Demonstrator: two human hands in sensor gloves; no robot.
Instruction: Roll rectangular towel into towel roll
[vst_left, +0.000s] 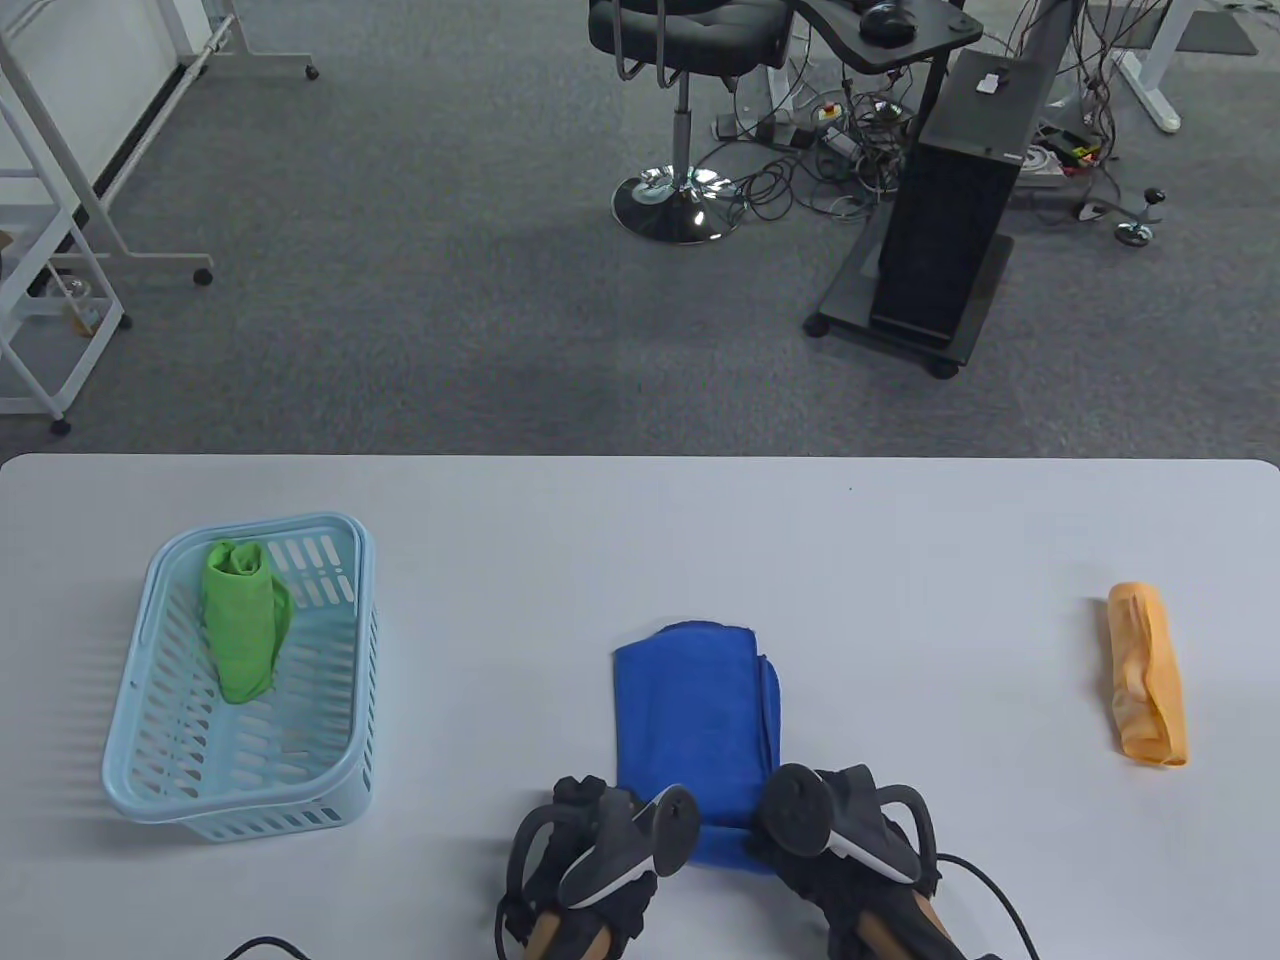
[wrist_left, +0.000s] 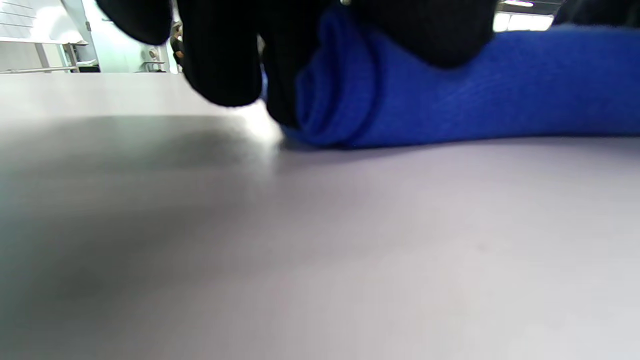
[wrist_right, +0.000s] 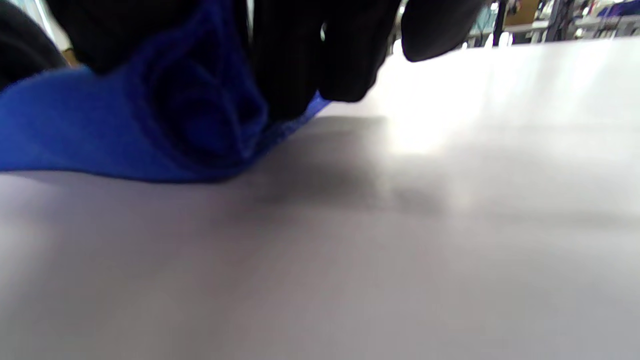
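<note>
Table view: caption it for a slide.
Both gloved hands roll the blue towel's near end; a green roll sits in the basket.

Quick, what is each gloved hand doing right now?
Left hand: fingers curled round the rolled near end of the blue towel.
Right hand: grips the same roll at its other side.

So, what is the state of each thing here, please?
blue towel: near end rolled, the rest flat
left hand: grips the roll's left end
right hand: grips the roll's right end
green towel: rolled, in the basket
orange towel: rolled, on the table
</note>
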